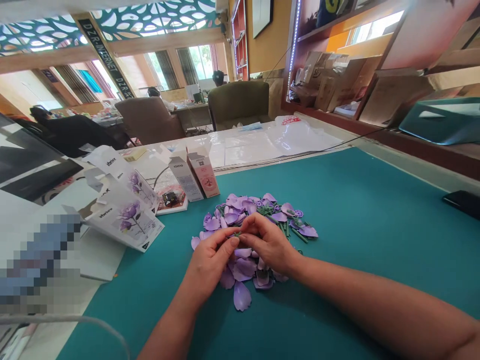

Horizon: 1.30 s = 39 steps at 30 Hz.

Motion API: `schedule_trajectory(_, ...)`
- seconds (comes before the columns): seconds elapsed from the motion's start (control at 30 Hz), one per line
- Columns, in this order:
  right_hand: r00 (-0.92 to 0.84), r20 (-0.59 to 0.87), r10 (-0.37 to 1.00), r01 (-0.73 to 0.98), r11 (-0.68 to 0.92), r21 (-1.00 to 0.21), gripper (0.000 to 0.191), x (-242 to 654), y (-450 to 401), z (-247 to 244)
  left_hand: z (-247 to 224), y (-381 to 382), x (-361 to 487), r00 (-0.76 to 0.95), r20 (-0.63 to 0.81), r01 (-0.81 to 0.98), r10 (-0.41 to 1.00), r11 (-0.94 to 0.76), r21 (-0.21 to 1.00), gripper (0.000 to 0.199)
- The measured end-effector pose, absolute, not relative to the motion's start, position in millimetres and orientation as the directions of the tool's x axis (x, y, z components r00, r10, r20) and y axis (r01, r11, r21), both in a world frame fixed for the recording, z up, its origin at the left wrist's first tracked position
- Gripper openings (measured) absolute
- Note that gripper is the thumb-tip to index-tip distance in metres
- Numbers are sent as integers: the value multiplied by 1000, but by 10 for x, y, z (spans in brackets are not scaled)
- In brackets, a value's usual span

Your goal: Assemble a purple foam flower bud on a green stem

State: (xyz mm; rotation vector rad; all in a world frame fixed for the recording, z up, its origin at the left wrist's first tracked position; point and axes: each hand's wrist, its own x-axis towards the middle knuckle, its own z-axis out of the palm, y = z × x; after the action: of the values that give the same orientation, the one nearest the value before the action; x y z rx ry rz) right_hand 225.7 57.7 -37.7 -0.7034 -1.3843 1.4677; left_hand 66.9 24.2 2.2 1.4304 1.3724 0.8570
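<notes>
Both my hands meet above a heap of purple plastic flower petals (243, 268) on a green mat (356, 210). Thumb and fingers of my left hand (212, 255) pinch a small green piece (237, 234), mostly covered by fingertips. My right hand (268, 242) closes on the same piece from the other side. Green stem pieces (299, 235) and small purple wheel-like parts lie at the right of the heap. A single petal (242, 296) rests apart at the heap's near edge.
White boxes with a purple rose picture (127, 220) stand open at the left. Two upright cartons, one grey-white (184, 177) and one pink (204, 175), stand behind the heap. A black object (463, 202) lies at the right edge. Chairs (240, 102) and people are farther back.
</notes>
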Motion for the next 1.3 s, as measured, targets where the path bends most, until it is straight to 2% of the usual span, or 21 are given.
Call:
schedule_trajectory(0.13, -409, 191, 892, -248, 93, -964, 12, 2257, 559, -362, 51, 223, 677, 25, -24, 452, 999, 10, 892, 42)
schedule_trajectory(0.33, -447, 238, 862, -175, 176, -969, 5, 2322, 601, -265, 51, 203, 644, -20, -31, 499, 999, 37, 866, 45)
schedule_trajectory(0.5, -325, 265, 908, -123, 237, -964, 8, 2629, 877, -55, 21, 181, 618, -83, -18, 530, 996, 59, 846, 38)
schedule_trajectory(0.6, -312, 212, 926, 62, 243, -968, 8, 2901, 1073, 66, -18, 195, 577, -86, 3, 578, 996, 47, 815, 34)
schedule_trajectory(0.67, -282, 189, 941, 246, 261, -934, 10, 3070, 1179, 113, -50, 213, 550, -95, 28, 598, 995, 34, 801, 32)
schedule_trajectory(0.77, -258, 138, 956, 549, 263, -793, 14, 3250, 1289, 143, -94, 230, 534, -89, 45, 618, 995, 19, 786, 31)
schedule_trajectory(0.83, -290, 64, 955, 751, 268, -604, 19, 3304, 1323, 151, -117, 229, 540, -78, 36, 624, 996, 21, 781, 32)
schedule_trajectory(0.9, -347, -35, 937, 867, 306, -394, 22, 3309, 1327, 149, -135, 219, 549, -88, 7, 619, 996, 49, 784, 34)
schedule_trajectory(0.97, -400, -124, 908, 895, 358, -266, 21, 3280, 1312, 130, -151, 208, 555, -108, -30, 601, 994, 89, 795, 37)
schedule_trajectory(1.1, -424, -210, 881, 904, 399, -151, 22, 3189, 1271, 51, -176, 202, 552, -105, -88, 579, 991, 132, 804, 42)
schedule_trajectory(1.3, -390, -255, 885, 915, 404, 0, 23, 3102, 1218, -13, -154, 212, 560, -83, -60, 576, 995, 97, 812, 37)
